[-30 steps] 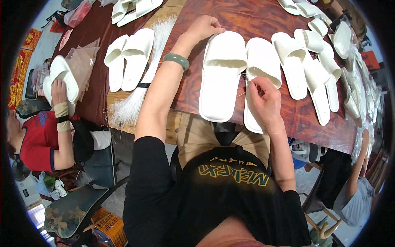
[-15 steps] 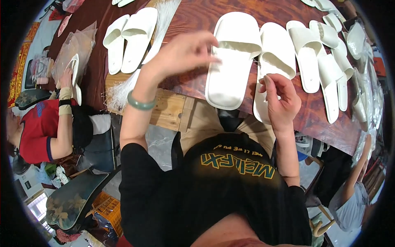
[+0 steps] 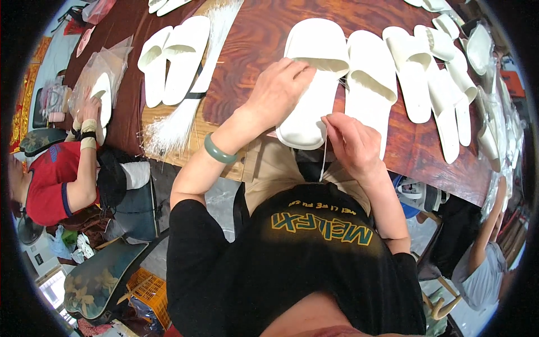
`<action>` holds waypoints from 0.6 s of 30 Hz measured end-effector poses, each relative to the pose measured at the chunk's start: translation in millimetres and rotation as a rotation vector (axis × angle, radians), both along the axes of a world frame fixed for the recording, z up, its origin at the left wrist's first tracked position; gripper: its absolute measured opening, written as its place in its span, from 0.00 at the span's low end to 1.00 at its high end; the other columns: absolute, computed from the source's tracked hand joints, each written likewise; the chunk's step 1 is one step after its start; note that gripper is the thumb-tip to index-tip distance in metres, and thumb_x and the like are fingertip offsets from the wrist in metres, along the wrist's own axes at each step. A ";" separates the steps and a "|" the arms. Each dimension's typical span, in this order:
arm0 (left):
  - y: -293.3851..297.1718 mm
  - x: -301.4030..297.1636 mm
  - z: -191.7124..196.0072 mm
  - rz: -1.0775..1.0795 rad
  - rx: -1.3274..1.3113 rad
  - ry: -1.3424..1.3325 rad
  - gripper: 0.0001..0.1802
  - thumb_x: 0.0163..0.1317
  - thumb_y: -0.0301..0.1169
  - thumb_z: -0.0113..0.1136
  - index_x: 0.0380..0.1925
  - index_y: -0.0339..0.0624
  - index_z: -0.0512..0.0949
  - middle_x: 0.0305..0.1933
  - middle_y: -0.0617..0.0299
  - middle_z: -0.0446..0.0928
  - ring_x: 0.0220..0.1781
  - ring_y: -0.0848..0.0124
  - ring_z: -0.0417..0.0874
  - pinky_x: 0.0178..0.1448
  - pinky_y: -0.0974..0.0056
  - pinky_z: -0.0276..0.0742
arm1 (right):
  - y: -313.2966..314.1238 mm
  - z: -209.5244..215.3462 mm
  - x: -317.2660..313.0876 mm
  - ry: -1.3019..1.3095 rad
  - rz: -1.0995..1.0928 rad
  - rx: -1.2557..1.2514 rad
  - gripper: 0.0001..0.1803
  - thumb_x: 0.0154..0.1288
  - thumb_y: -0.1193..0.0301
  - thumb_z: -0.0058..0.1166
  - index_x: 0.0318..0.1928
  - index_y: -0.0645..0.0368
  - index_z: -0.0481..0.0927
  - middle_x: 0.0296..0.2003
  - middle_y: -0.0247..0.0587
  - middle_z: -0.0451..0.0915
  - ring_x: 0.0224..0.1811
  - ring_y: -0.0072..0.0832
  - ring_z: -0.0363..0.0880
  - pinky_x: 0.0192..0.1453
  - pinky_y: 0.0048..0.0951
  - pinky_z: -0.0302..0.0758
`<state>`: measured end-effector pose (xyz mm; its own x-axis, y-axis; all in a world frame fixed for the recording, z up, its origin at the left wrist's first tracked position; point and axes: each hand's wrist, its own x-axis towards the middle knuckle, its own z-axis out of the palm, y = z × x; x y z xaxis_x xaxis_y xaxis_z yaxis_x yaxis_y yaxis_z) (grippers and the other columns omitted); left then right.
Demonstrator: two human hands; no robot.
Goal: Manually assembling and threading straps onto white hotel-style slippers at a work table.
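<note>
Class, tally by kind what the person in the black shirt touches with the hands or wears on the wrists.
White slipper: 1, under the left hand
Thin white strand: 1, pinched in the right hand
Green bangle: 1, on the left wrist
Total: 3

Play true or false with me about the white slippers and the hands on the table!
1. The left hand rests on a white slipper. True.
2. The right hand pinches a thin white strand. True.
3. The slippers are black. False: they are white.
4. A green bangle sits on the right wrist. False: it is on the left wrist.
5. The table is bare metal. False: it is reddish-brown wood.
</note>
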<state>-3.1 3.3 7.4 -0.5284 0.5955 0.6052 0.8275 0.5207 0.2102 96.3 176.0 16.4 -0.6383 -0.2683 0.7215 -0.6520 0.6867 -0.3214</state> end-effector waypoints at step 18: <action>83.3 -143.9 20.5 -0.008 -0.211 -0.538 0.21 0.53 0.45 0.64 0.40 0.41 0.82 0.38 0.56 0.82 0.42 0.69 0.81 0.47 0.64 0.75 | 0.9 -9.9 -9.2 -0.157 -0.136 0.047 0.05 0.54 0.76 0.58 0.31 0.58 0.75 0.25 0.38 0.79 0.24 0.31 0.80 0.24 0.29 0.75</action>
